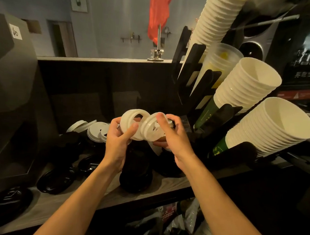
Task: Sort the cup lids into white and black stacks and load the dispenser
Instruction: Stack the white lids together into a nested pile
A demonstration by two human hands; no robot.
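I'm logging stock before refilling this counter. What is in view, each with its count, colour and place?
held white lids: at least two, white, between both hands above the counter
loose white lids: a few, white, on the counter left of the hands
black lid stack: one, black, on the counter below the hands
loose black lids: several, black, scattered on the counter at left
paper cup stacks: three, white, slanting in the rack at right
clear cups: one stack, clear, between the paper stacks
dispenser rack: one, black, right
counter: one, grey wood grain
red cloth: one, hanging at back
left hand: grips one held lid
right hand: pinches the other
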